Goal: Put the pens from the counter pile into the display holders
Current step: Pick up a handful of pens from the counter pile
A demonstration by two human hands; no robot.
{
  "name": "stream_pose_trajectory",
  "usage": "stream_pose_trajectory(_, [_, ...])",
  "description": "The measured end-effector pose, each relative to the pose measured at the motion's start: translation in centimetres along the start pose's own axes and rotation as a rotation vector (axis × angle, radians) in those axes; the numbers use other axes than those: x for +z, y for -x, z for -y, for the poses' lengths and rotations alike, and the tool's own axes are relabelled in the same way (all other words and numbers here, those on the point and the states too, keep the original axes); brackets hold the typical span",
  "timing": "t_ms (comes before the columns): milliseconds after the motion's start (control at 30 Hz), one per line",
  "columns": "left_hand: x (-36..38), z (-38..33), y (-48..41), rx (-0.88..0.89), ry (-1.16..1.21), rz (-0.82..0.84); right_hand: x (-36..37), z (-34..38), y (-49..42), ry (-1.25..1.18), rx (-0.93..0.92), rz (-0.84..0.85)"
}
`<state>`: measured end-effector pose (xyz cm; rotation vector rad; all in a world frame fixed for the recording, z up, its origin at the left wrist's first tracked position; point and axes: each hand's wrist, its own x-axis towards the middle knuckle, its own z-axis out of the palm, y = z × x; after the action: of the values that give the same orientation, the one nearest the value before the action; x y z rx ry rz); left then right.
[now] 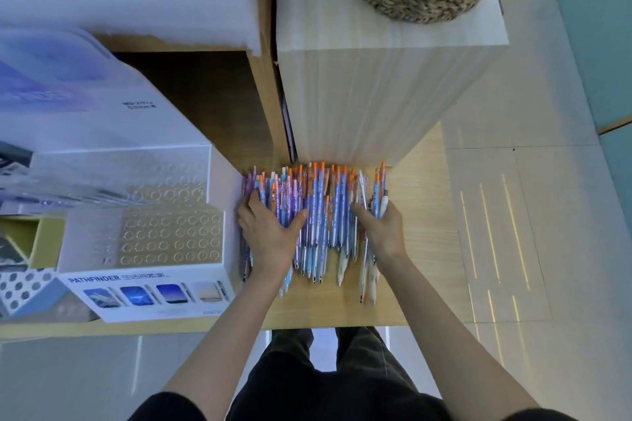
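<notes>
Both hands are gathering the pile of pens [318, 215] on the counter [424, 249], my left hand [270, 232] lying wide and flat on it, my right hand [383, 225] curling round a few pens [381, 195] at the pile's right edge, so I am guessing I am next carrying them to the display holder [171, 236] just left of the pile.

The light wooden table [420, 277] carries a pile of blue, purple and orange-capped plastic pens [318, 215] at its middle. A white cardboard display holder with round holes [147, 280] stands at 9 o'clock, and a tall pale wood-grain block [376, 96] at 12 o'clock.
</notes>
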<state>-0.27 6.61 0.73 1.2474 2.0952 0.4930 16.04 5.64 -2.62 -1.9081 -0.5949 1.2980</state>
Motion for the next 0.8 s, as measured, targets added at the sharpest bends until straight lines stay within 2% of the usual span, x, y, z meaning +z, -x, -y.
stream_pose_trajectory(167, [-0.5,-0.6,0.9,0.095,-0.011,-0.043,-1.4,0.0,0.2,0.015,-0.049,0.016])
stream_pose_trajectory(367, [-1.1,-1.7,2.5,0.298,0.032,-0.022,-3.1,1.1,0.6,-0.114,-0.094,0.092])
stream_pose_trajectory(467, [-1.0,-1.9,2.9,0.371,0.036,0.091,-3.6,1.8,0.7,-0.122,-0.118,0.132])
stream_pose_trajectory(567, [-0.9,-1.7,3.0,0.415,-0.010,0.162,-4.4,1.8,0.8,-0.085,-0.126,0.085])
stream_pose_trajectory(667, [-0.6,-1.8,3.0,0.359,0.053,0.209,-5.6,1.2,0.9,-0.111,-0.062,0.042])
stream_pose_trajectory(800, [1.3,-3.0,3.7,0.288,0.127,0.468,-6.9,0.6,0.9,-0.118,-0.005,0.022])
